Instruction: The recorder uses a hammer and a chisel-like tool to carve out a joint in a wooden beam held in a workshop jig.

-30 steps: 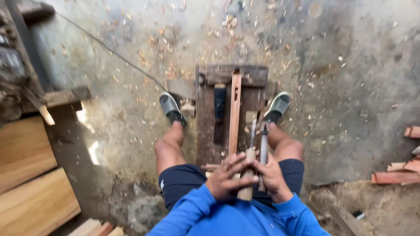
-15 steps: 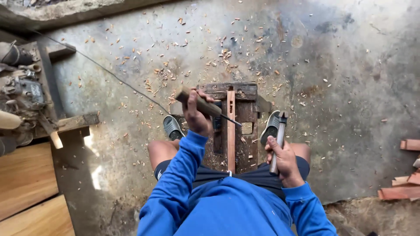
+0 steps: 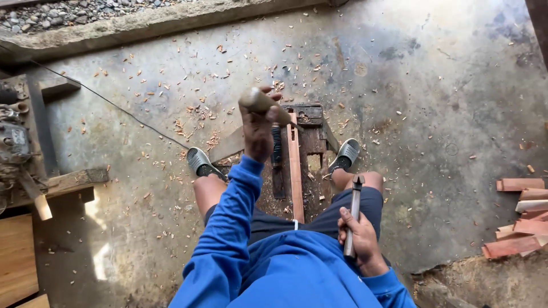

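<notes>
Raised left hand (image 3: 257,134), round wooden mallet (image 3: 264,104)

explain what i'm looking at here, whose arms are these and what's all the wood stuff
The camera sits on a person's head and looks down, so the blue sleeves, knees and sandals are their own. They sit astride a low wooden bench on a concrete floor strewn with wood shavings. The left hand is raised, gripping a wooden mallet. The right hand rests by the thigh, holding a chisel. A long reddish wood strip lies along the bench. Cut reddish pieces are stacked at the right; a machine stands at the left.
</notes>
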